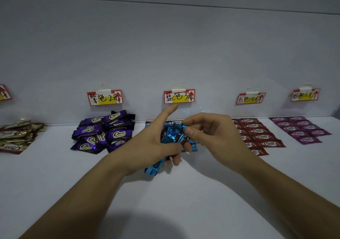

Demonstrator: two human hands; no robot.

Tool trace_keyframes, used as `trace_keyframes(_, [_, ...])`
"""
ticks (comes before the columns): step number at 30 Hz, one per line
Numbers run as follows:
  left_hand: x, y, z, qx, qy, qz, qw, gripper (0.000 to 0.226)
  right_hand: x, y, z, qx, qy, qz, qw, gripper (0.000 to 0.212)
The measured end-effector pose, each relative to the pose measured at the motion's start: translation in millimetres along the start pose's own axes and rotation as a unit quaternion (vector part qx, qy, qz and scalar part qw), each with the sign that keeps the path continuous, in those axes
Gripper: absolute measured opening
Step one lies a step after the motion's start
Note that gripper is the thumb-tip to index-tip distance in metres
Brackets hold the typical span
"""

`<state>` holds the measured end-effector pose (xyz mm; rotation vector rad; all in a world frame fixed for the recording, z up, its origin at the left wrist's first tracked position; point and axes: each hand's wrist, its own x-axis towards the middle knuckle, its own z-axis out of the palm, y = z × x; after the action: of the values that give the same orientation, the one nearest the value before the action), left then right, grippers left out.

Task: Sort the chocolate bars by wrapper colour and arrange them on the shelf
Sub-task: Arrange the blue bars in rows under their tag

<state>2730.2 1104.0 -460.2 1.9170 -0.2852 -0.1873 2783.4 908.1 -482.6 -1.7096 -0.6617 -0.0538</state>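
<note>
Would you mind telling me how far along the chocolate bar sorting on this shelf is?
Done: the red-wrapped chocolate bars and magenta-wrapped chocolate bars lie flat in neat rows. In hand: the left hand grips a bunch of blue foil-wrapped chocolate bars and the right hand pinches one, below the middle price label. Left: the purple-wrapped chocolate bars and gold-wrapped chocolate bars lie in loose heaps.

Two bare forearms are all that shows of the person. The left forearm (88, 192) and the right forearm (285, 187) are both uncovered from the lower edge of the view up to the wrist, slim and smooth. The left hand (152, 143) and the right hand (211, 134) are bare as well, with long, slender fingers. The nail on the right thumb (189, 131) is cut short and left plain.
</note>
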Motion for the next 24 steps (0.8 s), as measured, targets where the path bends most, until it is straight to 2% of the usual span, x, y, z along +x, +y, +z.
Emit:
trace_keyframes(5, [2.1,0.1,5.9,-0.084,0.03,-0.008,0.996,0.064,1.0,-4.0,-3.5,0.035,0.016,0.028,0.999,0.022])
trace_keyframes(10, [4.8,-2.4,7.8,-0.094,0.045,0.001,0.995,0.043,1.3,-9.4,-7.6,0.055,0.021,0.043,0.997,0.03])
trace_keyframes(13, [5.3,-3.3,8.4,-0.1,0.049,0.006,0.994,0.039,1.4,-11.1,-9.1,0.055,-0.002,0.059,0.997,0.035])
trace_keyframes(17, [5.4,-3.7,9.9,-0.084,0.065,0.019,0.994,0.047,0.7,-11.4,-11.4,0.044,-0.04,0.067,0.996,0.039])
trace_keyframes(21, [6.8,-2.8,13.5,-0.101,0.094,0.025,0.99,0.028,3.1,-14.5,-16.5,0.054,-0.04,0.082,0.994,0.036])
trace_keyframes(24, [8.6,-2.9,16.5,-0.105,0.132,0.021,0.985,0.023,4.0,-14.2,-19.3,0.04,-0.058,0.11,0.991,0.031])
